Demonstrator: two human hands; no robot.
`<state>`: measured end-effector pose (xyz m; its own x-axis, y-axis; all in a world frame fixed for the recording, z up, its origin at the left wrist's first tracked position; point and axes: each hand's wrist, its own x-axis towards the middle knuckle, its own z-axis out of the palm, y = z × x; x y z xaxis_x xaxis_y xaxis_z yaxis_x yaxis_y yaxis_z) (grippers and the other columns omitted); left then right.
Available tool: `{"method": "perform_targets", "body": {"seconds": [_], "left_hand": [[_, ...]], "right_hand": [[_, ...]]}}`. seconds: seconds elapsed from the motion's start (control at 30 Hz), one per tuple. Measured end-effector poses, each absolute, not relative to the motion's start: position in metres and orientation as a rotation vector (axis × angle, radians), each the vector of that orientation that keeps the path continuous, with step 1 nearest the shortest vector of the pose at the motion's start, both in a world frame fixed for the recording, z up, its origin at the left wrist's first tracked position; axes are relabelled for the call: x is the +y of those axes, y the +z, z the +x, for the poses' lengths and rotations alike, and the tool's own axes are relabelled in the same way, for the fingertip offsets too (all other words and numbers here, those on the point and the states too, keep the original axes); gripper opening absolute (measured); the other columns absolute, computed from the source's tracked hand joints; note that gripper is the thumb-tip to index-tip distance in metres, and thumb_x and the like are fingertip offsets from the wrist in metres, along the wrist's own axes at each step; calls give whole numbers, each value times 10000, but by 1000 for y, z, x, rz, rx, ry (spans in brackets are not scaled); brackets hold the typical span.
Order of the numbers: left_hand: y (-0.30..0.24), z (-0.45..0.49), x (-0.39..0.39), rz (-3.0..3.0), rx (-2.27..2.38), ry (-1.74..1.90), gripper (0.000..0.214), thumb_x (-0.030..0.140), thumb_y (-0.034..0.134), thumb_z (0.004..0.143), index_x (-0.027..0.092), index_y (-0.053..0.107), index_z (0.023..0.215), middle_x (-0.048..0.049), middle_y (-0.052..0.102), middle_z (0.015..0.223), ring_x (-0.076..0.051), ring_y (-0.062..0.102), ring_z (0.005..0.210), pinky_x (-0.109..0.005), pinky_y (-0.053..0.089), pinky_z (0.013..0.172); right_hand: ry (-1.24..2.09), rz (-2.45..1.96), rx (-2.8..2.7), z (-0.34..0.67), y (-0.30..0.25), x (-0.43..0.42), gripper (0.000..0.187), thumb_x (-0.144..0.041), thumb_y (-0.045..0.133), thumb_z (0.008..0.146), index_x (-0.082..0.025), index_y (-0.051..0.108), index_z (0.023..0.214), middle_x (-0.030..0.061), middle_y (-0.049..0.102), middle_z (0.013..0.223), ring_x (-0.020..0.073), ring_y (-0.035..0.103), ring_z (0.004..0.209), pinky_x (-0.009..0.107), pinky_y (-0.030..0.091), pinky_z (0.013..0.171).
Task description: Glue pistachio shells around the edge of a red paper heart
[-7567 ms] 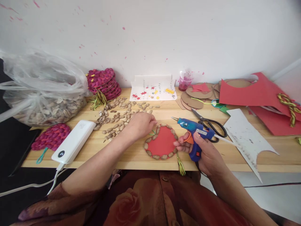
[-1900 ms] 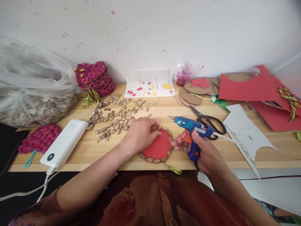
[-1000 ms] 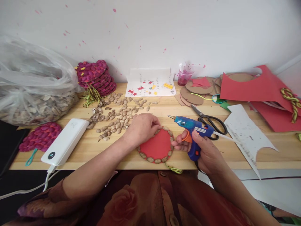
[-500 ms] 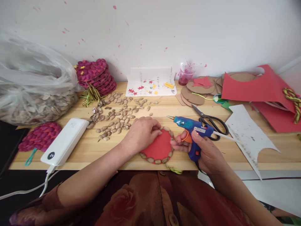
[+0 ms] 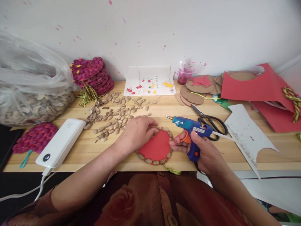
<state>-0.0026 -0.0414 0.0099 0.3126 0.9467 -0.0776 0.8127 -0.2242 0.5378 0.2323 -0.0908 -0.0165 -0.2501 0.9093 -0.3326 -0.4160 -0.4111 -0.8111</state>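
Note:
A red disc (image 5: 156, 146) edged with brown peanut shells (image 5: 156, 162) lies at the table's front edge. My left hand (image 5: 138, 131) rests over its upper left rim, with the fingers curled and the thumb close to them around a peanut shell at the rim, mostly hidden. A blue glue gun (image 5: 187, 123) is gripped in my right hand (image 5: 204, 147), fingers by its orange trigger. Its metal nozzle points left, above the disc's upper right. A white glue stick (image 5: 223, 136) sticks out of its back. A yellow-green cord (image 5: 173, 170) hangs from the disc.
Loose peanut shells (image 5: 115, 121) lie left of the disc, beside a white power bank (image 5: 63, 141). A plastic bag of shells (image 5: 35, 103) and stacked purple discs (image 5: 91, 75) stand behind. Scissors (image 5: 211, 121), a pink-stained cup (image 5: 184, 75) and red paper (image 5: 249, 88) are at right.
My left hand's fingertips have drawn slightly left and apart along the disc's rim. The glue gun stays at nearly the same place in my right hand. The whole view has shifted a little.

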Motion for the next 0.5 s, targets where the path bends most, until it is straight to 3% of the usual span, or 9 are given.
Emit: {"method": "perform_targets", "body": {"seconds": [0.17,0.5], "left_hand": [[11,3,-40,2109,1586,377,151,247,621,902,242,772,906,-20,776,950,-226,704,913,-349,522,889],[12,9,-38,2108,1606,369,166,257,606,902,229,768,923,-32,777,974,-233,704,923,-349,521,865]], "right_hand": [[1807,-1024,-736,232,-17,-91,316,-529,757,847,-213,749,844,69,774,898,295,778,1001,391,643,850],[1798,-1016,-741,230,-15,-91,324,-536,771,827,-217,719,830,51,748,831,287,782,962,402,641,844]]}}
